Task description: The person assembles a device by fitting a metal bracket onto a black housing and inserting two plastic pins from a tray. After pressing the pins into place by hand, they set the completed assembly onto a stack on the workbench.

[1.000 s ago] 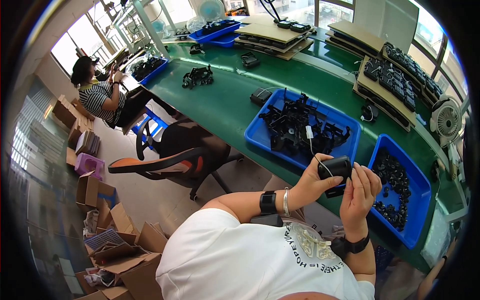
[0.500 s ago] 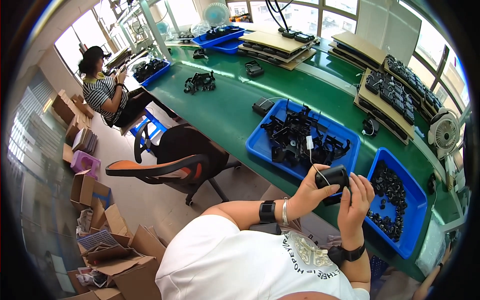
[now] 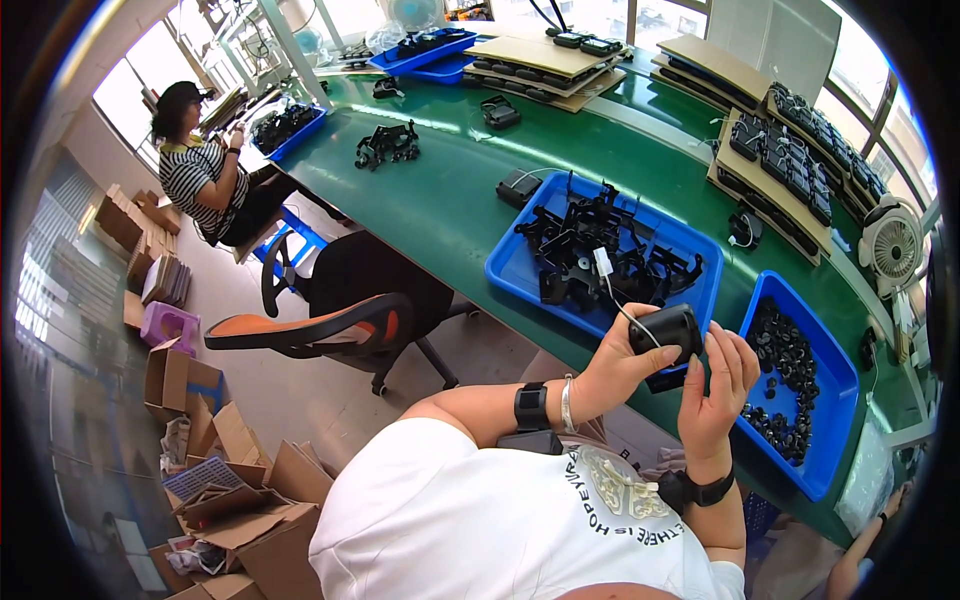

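Observation:
My left hand [image 3: 622, 362] is closed around a black box-shaped device [image 3: 668, 328] with rounded edges, its thumb lying across the face. A white cable [image 3: 634, 318] loops from the device up to a white plug [image 3: 602, 262], which hangs over the near blue tray [image 3: 505, 277]. My right hand [image 3: 718, 392] is at the device's right edge, thumb and bent fingers at its corner; the exact contact is partly hidden. Black plastic brackets [image 3: 590, 245] lie tangled in the near tray. Small round black parts [image 3: 785, 365] fill part of a second blue tray [image 3: 835, 420] to the right.
The green table [image 3: 440, 215] bears several black devices on stacked boards [image 3: 770, 170], a bracket pile [image 3: 388, 145] and a small fan [image 3: 892, 250]. An office chair [image 3: 345, 310] stands left, with cardboard boxes [image 3: 250, 500] behind. A seated person [image 3: 205, 170] works far left; another arm [image 3: 870, 540] shows lower right.
The view has shifted slightly. The device, its cable and plug stay in my left hand; my right fingers sit a little further from its face.

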`<state>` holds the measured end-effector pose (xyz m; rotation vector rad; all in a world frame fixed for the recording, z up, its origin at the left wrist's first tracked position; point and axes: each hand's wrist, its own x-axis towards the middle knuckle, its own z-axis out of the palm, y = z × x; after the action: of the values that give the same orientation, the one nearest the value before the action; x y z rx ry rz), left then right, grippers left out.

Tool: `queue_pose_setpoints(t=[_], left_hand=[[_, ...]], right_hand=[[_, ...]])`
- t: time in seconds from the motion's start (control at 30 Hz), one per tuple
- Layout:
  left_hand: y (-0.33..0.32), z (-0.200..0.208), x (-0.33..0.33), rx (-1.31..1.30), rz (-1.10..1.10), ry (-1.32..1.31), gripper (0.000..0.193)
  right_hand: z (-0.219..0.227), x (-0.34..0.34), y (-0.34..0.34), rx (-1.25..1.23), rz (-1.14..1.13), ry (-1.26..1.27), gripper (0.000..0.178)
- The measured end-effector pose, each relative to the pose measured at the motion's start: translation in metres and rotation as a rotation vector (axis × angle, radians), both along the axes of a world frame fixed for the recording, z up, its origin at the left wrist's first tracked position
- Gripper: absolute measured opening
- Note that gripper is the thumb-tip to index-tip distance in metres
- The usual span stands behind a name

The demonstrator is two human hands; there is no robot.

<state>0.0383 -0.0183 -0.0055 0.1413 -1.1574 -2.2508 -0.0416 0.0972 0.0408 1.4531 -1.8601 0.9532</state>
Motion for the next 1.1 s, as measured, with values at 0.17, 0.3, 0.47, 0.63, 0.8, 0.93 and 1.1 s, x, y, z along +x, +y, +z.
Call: queue_pose_setpoints(t=[0.17, 0.3, 0.47, 0.63, 0.8, 0.93, 1.1], left_hand=[[0.006, -0.007, -0.002, -0.015, 0.015, -0.008, 0.048], [0.000, -0.003, 0.002, -0.031, -0.030, -0.064, 0.048], [0.004, 0.001, 0.002, 0.024, -0.034, -0.050, 0.047], [0.004, 0.003, 0.001, -0.025, -0.013, -0.041, 0.047], [0.000, 0.010, 0.003, -0.004, -0.059, -0.032, 0.048], [0.005, 0.002, -0.001, -0.012, -0.043, -0.034, 0.050], [0.002, 0.005, -0.001, -0.019, -0.058, -0.065, 0.050]], right_hand=[[-0.004, 0.000, 0.001, 0.030, -0.041, 0.005, 0.020], [-0.003, 0.002, 0.003, 0.032, -0.046, 0.027, 0.020], [-0.006, 0.000, 0.003, 0.049, -0.048, -0.012, 0.020], [-0.008, 0.000, 0.003, 0.039, -0.084, 0.047, 0.020], [-0.007, -0.001, 0.007, 0.009, -0.020, -0.033, 0.022], [-0.007, -0.001, 0.007, 0.031, -0.065, 0.034, 0.024], [-0.010, 0.000, 0.008, 0.041, -0.071, 0.061, 0.025]])
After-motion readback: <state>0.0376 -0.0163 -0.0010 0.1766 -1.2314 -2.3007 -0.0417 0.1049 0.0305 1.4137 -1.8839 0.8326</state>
